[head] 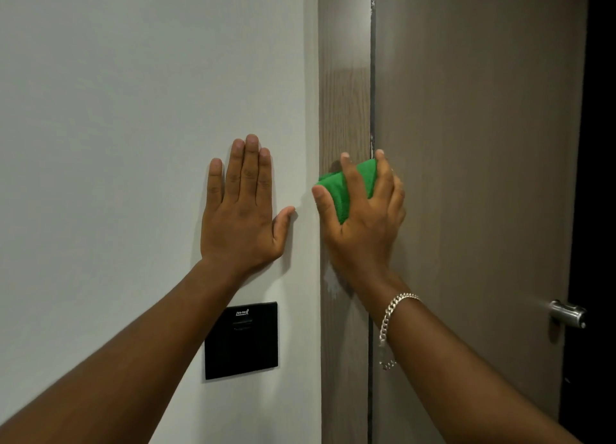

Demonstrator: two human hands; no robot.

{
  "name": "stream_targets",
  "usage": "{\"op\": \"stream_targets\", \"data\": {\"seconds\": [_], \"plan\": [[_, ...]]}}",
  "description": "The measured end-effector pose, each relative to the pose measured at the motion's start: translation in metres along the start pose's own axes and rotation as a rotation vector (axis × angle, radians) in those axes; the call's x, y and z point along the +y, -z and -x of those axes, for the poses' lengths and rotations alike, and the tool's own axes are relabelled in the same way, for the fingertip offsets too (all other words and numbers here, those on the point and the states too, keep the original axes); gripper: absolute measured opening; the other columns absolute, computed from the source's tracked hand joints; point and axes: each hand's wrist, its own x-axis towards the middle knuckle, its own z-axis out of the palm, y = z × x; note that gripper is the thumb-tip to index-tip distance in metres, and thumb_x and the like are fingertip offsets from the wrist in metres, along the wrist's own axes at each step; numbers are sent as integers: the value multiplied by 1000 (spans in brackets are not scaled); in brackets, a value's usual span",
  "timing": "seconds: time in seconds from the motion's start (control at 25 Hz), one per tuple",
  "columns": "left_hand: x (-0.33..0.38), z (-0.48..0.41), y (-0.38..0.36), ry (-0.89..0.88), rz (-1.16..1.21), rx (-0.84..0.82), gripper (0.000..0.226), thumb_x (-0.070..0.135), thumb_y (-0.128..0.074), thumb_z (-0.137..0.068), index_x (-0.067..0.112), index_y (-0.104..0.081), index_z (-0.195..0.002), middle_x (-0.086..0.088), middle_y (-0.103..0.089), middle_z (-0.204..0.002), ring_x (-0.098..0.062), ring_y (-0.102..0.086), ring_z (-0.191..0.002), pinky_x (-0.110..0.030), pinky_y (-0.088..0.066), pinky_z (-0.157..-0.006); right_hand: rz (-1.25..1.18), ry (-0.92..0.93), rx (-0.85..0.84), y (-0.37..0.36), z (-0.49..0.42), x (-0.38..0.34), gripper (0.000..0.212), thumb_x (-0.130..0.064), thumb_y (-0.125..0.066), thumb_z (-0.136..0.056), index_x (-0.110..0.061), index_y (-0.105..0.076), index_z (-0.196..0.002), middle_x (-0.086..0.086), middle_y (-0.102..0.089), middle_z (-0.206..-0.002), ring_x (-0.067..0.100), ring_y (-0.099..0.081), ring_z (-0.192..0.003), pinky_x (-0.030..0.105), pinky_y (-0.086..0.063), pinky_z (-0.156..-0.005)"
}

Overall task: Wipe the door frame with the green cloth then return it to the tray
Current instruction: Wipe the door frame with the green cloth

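Observation:
A folded green cloth (346, 187) is pressed against the brown wooden door frame (345, 77), a vertical strip between the white wall and the door. My right hand (365, 223) grips the cloth, fingers spread over it, with a silver chain bracelet on the wrist. My left hand (245, 207) lies flat on the white wall just left of the frame, fingers apart and holding nothing. The tray is not in view.
The brown door (476, 177) stands right of the frame, with a metal handle (568, 313) at its right edge and darkness beyond. A black card-switch panel (241, 340) is mounted on the white wall (116, 110) below my left hand.

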Motion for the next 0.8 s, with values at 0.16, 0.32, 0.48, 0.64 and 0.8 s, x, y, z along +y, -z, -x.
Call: {"op": "stream_targets", "data": {"seconds": [0.16,0.32,0.48,0.64,0.8], "plan": [[3,6,0,12,-3,1,83,56,-23,-94,3,-3,-155,-19,-3,-166,-32,-1,-154,-48,-5,-125,62,383,-104,6,36,40,65,-68,-36,-94,-31,-40,-148,12,-22,-163,35,-21,-150,53,-28,-116],[4,6,0,20,-4,-6,83,55,-26,-94,3,-4,-155,-18,-3,-166,-32,-1,-154,-48,-5,-125,-132,-5,-62,2,42,33,65,-67,-40,-93,-33,-39,-148,10,-23,-163,33,-24,-148,61,-36,-112],[3,11,-2,18,-7,-8,83,56,-24,-94,4,-3,-155,-18,-3,-166,-31,0,-154,-48,-5,-125,59,166,-83,0,58,23,67,-70,-34,-94,-34,-36,-150,13,-21,-163,35,-20,-150,52,-26,-115],[6,21,-2,20,-12,-27,83,56,-26,-94,4,-3,-155,-18,-4,-166,-32,-1,-154,-48,-4,-125,31,193,-152,10,83,50,68,-68,-39,-93,-30,-41,-149,14,-22,-164,35,-19,-151,53,-31,-115],[9,26,-3,21,-4,-27,84,58,-25,-95,4,-3,-155,-18,-4,-166,-31,-1,-154,-48,-4,-125,32,-58,-92,-1,78,13,64,-69,-34,-94,-36,-35,-150,11,-18,-164,35,-18,-150,55,-30,-113]]}}
